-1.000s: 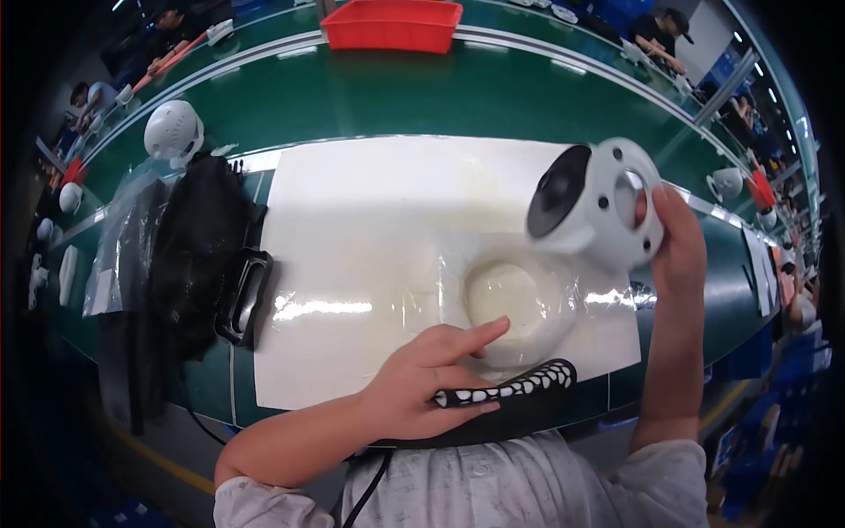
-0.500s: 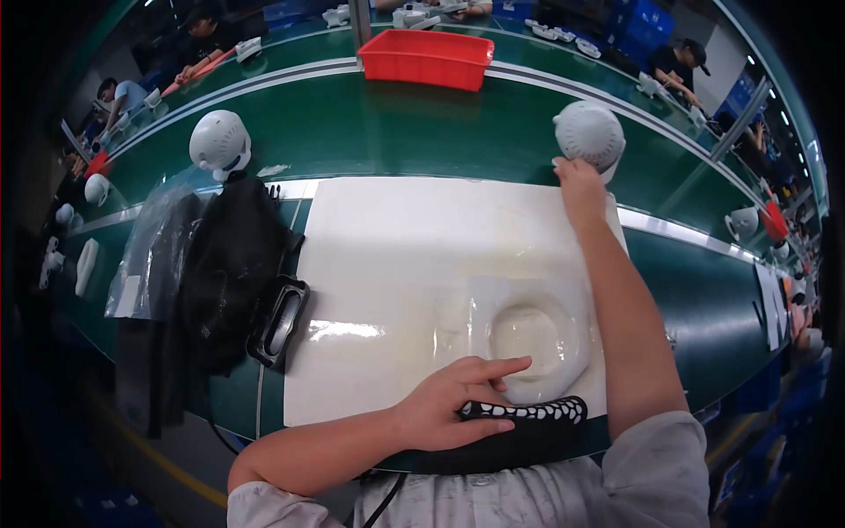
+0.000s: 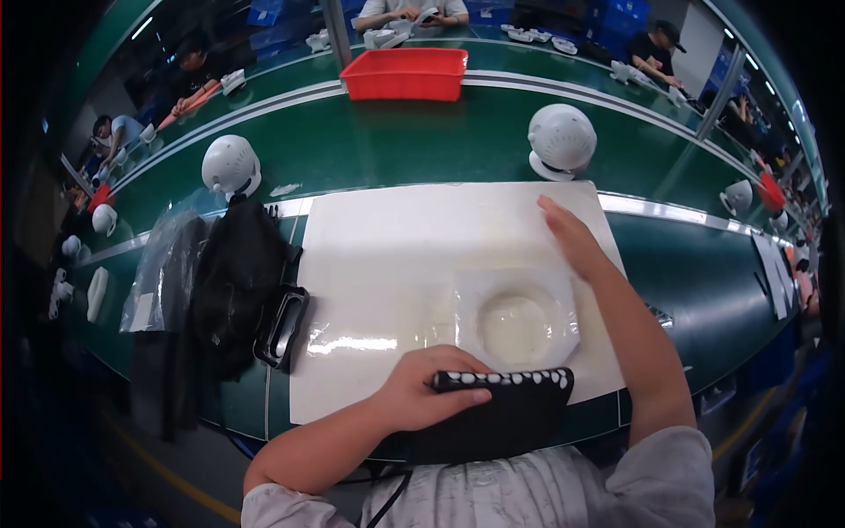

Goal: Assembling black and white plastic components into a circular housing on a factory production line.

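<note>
My left hand [image 3: 424, 387] grips a flat black object with a white-spotted edge [image 3: 502, 414], close to my body at the mat's near edge. Its thumb lies on the near side, and the other fingers are partly hidden behind it. Over the right part of the white mat [image 3: 378, 242], my right hand [image 3: 570, 236] is stretched out with nothing in it. Beyond those fingertips, apart from them, stands a white round-headed device [image 3: 562, 141] on a base. Between my hands, a whitish block with a round hollow [image 3: 563, 330] rests on the mat.
Another white round-headed device [image 3: 231, 165] stands at the far left. Left of the mat lie a black bag [image 3: 236, 282], a black frame-like part [image 3: 282, 327] and a clear plastic bag [image 3: 154, 282]. A red bin [image 3: 405, 75] sits at the back. Several people work farther off.
My right hand has let go of the white device and drawn back toward me. The device now stands upright, turned differently. My left hand's outstretched finger has folded behind the black object.
</note>
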`<state>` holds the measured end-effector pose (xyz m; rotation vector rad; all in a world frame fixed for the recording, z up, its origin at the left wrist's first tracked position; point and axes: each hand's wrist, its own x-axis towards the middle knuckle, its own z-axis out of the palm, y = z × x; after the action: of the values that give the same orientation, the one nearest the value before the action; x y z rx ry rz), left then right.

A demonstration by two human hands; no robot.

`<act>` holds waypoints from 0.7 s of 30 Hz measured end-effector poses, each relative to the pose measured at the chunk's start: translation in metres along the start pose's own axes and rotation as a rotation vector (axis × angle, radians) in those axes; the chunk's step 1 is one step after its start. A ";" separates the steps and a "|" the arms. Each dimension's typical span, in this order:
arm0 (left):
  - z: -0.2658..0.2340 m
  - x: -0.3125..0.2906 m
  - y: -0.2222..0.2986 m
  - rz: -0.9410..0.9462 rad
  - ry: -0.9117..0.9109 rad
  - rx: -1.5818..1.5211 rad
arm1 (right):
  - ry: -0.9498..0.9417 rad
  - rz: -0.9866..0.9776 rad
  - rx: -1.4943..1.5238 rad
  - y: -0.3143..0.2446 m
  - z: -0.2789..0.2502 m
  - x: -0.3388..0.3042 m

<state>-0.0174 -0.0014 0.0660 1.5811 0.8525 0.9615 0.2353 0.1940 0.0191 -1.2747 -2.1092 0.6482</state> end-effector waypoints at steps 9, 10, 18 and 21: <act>0.010 -0.003 -0.003 -0.186 0.255 -0.168 | 0.072 -0.135 0.770 -0.061 -0.015 -0.130; 0.013 -0.004 -0.003 -0.194 0.260 -0.166 | -0.012 -0.165 0.903 -0.069 -0.013 -0.135; 0.042 0.015 -0.029 -0.301 0.302 -0.327 | -0.258 0.196 1.021 -0.087 -0.010 -0.139; 0.046 0.021 -0.034 -0.283 0.275 -0.440 | -0.222 0.207 0.966 -0.077 -0.006 -0.142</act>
<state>0.0316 0.0052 0.0300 0.9405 0.9463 1.0853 0.2446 0.0346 0.0421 -0.8613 -1.4462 1.6918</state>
